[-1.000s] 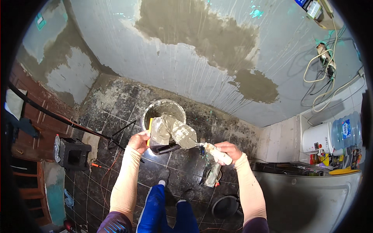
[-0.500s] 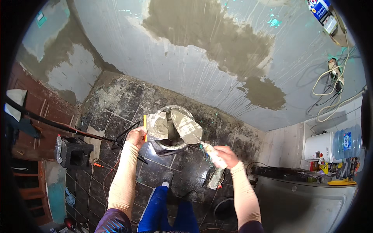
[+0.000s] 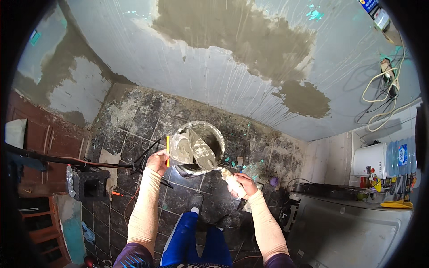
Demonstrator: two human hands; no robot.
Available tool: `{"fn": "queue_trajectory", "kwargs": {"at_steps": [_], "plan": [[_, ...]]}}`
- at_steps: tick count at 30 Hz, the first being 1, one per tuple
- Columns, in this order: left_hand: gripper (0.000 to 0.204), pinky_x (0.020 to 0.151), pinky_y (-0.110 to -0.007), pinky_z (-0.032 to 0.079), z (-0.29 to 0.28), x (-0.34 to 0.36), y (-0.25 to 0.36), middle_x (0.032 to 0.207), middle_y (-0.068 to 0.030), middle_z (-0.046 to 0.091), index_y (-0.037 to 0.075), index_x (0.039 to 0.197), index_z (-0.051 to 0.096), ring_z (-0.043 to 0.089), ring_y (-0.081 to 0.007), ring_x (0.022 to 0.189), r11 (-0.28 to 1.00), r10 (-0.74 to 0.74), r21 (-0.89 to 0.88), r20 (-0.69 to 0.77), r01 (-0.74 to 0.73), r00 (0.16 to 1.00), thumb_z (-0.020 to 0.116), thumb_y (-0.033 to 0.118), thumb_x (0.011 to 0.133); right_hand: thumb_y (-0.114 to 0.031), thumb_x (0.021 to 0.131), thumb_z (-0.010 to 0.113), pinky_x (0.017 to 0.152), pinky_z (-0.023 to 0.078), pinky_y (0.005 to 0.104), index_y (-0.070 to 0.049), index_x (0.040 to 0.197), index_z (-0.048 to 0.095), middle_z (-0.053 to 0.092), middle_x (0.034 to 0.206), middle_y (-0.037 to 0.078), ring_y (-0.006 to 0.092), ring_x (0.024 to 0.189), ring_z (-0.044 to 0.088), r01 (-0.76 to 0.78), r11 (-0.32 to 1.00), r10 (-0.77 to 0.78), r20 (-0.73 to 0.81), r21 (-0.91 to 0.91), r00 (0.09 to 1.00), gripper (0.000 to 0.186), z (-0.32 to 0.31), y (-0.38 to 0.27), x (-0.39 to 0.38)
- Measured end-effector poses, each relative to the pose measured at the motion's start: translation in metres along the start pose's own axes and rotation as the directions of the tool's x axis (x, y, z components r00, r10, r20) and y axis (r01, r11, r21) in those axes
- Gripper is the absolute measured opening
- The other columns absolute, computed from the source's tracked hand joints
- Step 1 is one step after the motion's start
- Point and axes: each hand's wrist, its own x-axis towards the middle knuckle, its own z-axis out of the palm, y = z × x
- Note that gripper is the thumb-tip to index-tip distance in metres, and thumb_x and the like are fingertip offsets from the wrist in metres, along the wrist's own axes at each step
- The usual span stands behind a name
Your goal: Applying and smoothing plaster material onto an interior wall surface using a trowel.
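Note:
My left hand (image 3: 157,162) is closed on a wide putty knife (image 3: 179,147) with a yellow-orange back edge. Grey wet plaster covers its blade. In my right hand (image 3: 246,184) is the pale, crusted handle of a trowel (image 3: 204,154), its blade smeared with the same plaster. Both blades meet or overlap over the mouth of a round bucket (image 3: 217,129) standing on the tiled floor. I cannot tell how firmly they touch. Grey mix coats the bucket's inner wall; the blades hide part of the inside.
Ahead rises a grey wall (image 3: 214,73) with darker plaster patches. A black plastic crate (image 3: 89,183) and a dark pole (image 3: 67,157) are at left. At right stand a metallic-grey appliance (image 3: 348,228), a white bucket (image 3: 370,160), a water bottle (image 3: 402,154) and hanging cables (image 3: 380,96).
My right hand has moved left, bringing the trowel blade farther over the putty knife. The left hand stays near the bucket's left side. The view has shifted slightly.

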Motion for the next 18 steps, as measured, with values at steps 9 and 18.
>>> {"fn": "queue_trajectory", "kwargs": {"at_steps": [9,18], "plan": [[0.023,0.082,-0.035,0.05,0.036,-0.021,0.012,0.096,-0.0141,0.066,-0.01,0.104,0.06,0.064,-0.0234,0.086,0.991,0.13,0.01,0.045,-0.131,0.99,0.049,-0.002,0.085,-0.022,0.094,0.047,0.041,0.042,0.0308,0.002,0.1,0.057,0.059,0.068,0.015,0.0207,0.047,0.054,0.079,0.997,-0.075,-0.181,0.012,0.981,0.027,-0.014,0.014,-0.052],[0.014,0.075,-0.035,0.053,0.08,-0.047,-0.013,0.095,-0.0074,0.066,0.003,0.098,0.061,0.064,-0.0201,0.083,0.995,0.096,-0.048,0.171,-0.089,0.981,0.051,0.002,0.089,-0.028,0.094,0.052,0.045,0.044,0.0281,-0.002,0.115,0.054,0.059,0.074,0.012,0.0178,0.053,0.055,0.329,0.934,-0.296,-0.22,0.136,0.93,0.034,-0.01,0.06,-0.121]]}}
